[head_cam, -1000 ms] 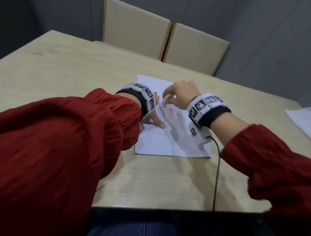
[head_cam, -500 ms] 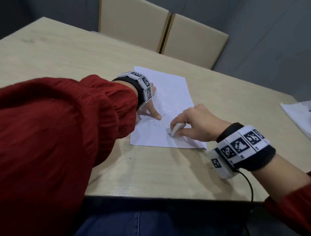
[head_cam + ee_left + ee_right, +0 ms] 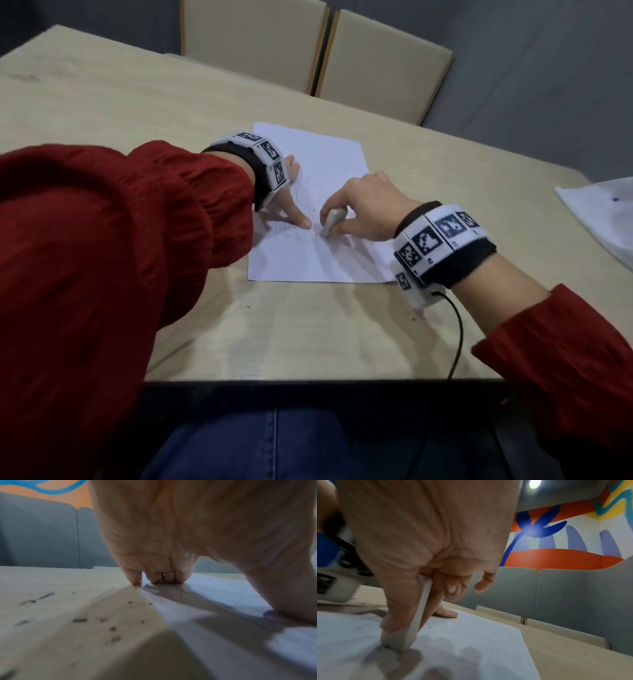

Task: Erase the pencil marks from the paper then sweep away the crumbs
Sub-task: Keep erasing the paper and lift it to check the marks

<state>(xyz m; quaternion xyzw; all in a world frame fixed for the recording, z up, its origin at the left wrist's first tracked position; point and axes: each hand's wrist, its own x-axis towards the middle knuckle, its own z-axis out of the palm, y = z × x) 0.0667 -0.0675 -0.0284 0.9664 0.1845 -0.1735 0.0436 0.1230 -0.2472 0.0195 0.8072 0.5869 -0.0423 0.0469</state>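
Note:
A white sheet of paper [image 3: 329,164] lies on the light wooden table [image 3: 137,102], with faint pencil marks [image 3: 291,233] near its lower left. My right hand [image 3: 363,209] pinches a white eraser [image 3: 331,222] and presses its tip onto the paper beside the marks. In the right wrist view the eraser [image 3: 418,622] stands tilted between thumb and fingers, its end on the paper [image 3: 471,635]. My left hand [image 3: 291,202] presses on the sheet's left part with its fingers spread, thumb close to the eraser. Dark crumbs [image 3: 79,620] dot the table left of the paper [image 3: 214,622].
Two beige chairs [image 3: 318,51] stand at the table's far side. Another white sheet [image 3: 606,212] lies at the right edge. A black cable [image 3: 457,335] runs from my right wristband over the near table edge. Grey panels stand behind.
My right hand with the eraser swept from the upper middle of the paper down to its lower part, then shifted up and left toward the left thumb. The left hand stayed pressing.

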